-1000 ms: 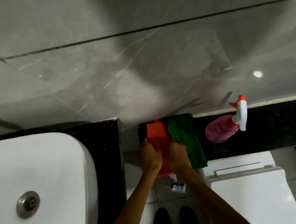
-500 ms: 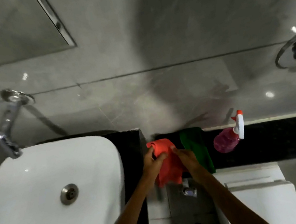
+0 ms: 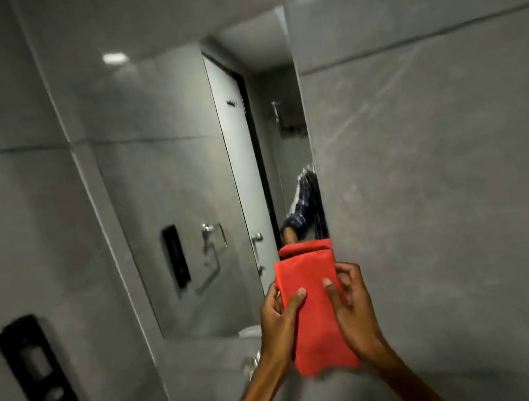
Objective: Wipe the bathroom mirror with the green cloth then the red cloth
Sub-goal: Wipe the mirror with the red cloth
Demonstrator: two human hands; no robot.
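Red cloth: folded to upright rectangle, held up at both side edges, near lower right corner of mirror. Mirror: wall-mounted, frameless.

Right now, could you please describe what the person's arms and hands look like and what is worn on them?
Both forearms are bare up to the frame's edge, and neither the left hand nor the right hand shows gloves, rings or a watch. The mirror reflects a dark-and-white checked sleeve, apparently rolled up the arm.

A single head-worn view looks forward along both forearms, close on the left hand and right hand low in centre. It faces the wall mirror obliquely (reflection included), tiled wall filling the right.
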